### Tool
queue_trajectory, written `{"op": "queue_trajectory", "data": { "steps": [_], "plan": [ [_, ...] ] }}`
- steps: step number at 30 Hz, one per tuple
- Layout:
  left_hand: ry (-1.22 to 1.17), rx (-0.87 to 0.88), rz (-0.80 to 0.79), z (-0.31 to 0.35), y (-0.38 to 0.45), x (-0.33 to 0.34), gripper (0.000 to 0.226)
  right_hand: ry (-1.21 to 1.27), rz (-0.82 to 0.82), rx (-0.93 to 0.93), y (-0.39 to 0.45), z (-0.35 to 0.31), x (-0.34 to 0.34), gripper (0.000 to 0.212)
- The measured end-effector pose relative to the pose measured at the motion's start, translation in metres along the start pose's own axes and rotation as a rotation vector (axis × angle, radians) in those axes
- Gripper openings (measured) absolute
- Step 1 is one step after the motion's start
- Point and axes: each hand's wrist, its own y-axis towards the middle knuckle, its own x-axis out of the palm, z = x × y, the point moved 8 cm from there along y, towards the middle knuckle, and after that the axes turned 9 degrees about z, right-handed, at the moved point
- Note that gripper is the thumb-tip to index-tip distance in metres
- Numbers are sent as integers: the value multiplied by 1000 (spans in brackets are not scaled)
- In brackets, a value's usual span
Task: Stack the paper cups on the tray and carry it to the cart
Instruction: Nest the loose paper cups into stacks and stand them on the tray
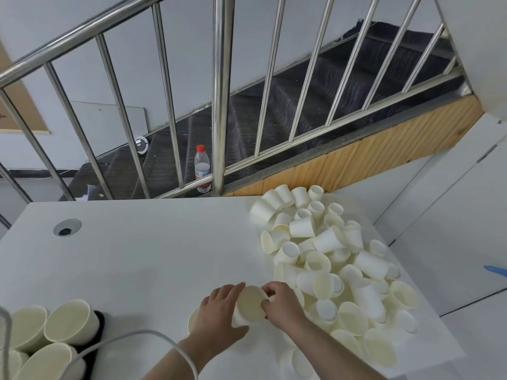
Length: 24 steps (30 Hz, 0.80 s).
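Paper cups lie heaped on the white worktop, with stacks on a dark tray at lower left. Both hands, left and right, grip one cup together. Squeezing too hard could crush its rim, or nudge the heap off the edge.

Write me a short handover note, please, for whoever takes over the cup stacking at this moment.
Hands: left hand and right hand both hold one cup low over the table; another cup edge shows behind the left hand.
Things: loose cups are heaped at the table's right; cup stacks stand on the dark tray at lower left. The cart is out of view.
Done: some stacks are on the tray.
Left: stack the heap, load the tray, carry it.
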Motion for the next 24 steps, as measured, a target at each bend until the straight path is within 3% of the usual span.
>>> {"op": "queue_trajectory", "data": {
  "steps": [5, 10, 15, 18, 24],
  "plan": [
    [181, -119, -104, -29, -10, 4, 89, -98, -52, 24, 3, 19, 14, 29],
    [156, -172, -162, -43, -17, 4, 84, -222, -97, -16, 4, 19, 29, 36],
    [142, -173, -173, -47, -19, 3, 85, -336, -190, -158, -6, -2, 41, 80],
    [144, -176, -184, -50, -21, 2, 85, -467, -263, -244, -15, -14, 55, 95],
    [61, -174, -100, -58, -23, -6, 72, -467, -190, -296, -20, -27, 62, 73]
  ]
}}
